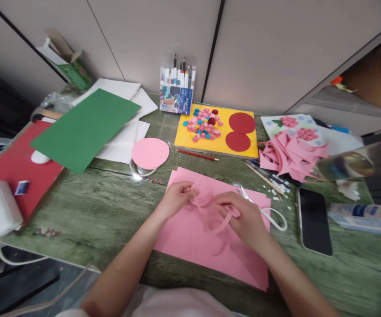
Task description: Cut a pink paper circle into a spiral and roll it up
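Above a stack of pink paper sheets (190,255), my left hand (177,199) pinches the coiled part of a curly pink paper strip (222,225). My right hand (243,215) has its fingers closed on the same strip, and a loop of it hangs below. The coil between the hands is a little blurred against the pink sheets. Scissors with white handles (276,222) lie just beyond my right hand, their blades partly hidden behind it. A pink paper circle (150,153) rests on a roll of tape (144,172) farther left.
A yellow sheet (221,143) carries small coloured paper rolls (203,125) and two red circles (241,122). Pink scraps (292,154) and a phone (315,220) lie right. Green (87,127) and red sheets (8,154) lie left. Markers (177,90) stand at the back.
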A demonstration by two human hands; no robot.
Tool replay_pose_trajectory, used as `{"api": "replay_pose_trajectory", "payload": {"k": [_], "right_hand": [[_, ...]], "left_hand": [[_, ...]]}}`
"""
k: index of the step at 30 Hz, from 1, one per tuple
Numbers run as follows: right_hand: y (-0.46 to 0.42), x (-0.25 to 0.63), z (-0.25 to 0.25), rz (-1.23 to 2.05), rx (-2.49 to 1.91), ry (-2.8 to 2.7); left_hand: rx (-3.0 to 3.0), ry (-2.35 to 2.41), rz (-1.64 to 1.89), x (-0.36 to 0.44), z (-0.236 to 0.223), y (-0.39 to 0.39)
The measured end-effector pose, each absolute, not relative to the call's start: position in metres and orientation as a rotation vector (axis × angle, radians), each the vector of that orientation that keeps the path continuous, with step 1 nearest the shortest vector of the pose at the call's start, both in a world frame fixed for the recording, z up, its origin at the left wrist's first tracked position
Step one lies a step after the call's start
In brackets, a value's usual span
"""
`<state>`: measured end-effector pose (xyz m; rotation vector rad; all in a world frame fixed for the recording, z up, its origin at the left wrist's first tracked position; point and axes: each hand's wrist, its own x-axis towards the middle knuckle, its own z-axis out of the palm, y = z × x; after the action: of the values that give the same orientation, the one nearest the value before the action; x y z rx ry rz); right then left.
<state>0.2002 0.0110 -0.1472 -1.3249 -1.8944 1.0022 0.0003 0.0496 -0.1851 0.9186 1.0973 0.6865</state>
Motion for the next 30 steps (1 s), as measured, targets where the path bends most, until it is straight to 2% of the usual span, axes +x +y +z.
{"api": "replay_pose_trajectory", "payload": {"k": [3, 7, 16, 21, 27, 30], "right_hand": [[0.017, 0.204, -0.153, 1.277, -1.456, -1.415], [0.024, 0.207, -0.162, 1.574, -1.355, -0.963], [0.031, 0.211, -0.174, 1.828, -1.187, -0.47], [0.028, 0.209, -0.175, 1.818, -1.203, -0.562], [0.025, 0.211, -0.18, 1.543, -1.218, -0.987], [0.026, 0.214, -0.177, 1.493, -1.136, -0.95]], "left_hand": [[0.941, 1.063, 0.638, -0.001, -0.187, 0.049], [1.008, 1.022, 0.562, -0.002, -0.183, 0.049], [0.83, 0.871, 0.597, -0.003, -0.183, 0.046], [0.665, 0.829, 0.618, -0.004, -0.18, 0.048], [0.56, 0.83, 0.702, -0.005, -0.179, 0.049], [0.527, 0.832, 0.715, -0.004, -0.179, 0.048]]}}
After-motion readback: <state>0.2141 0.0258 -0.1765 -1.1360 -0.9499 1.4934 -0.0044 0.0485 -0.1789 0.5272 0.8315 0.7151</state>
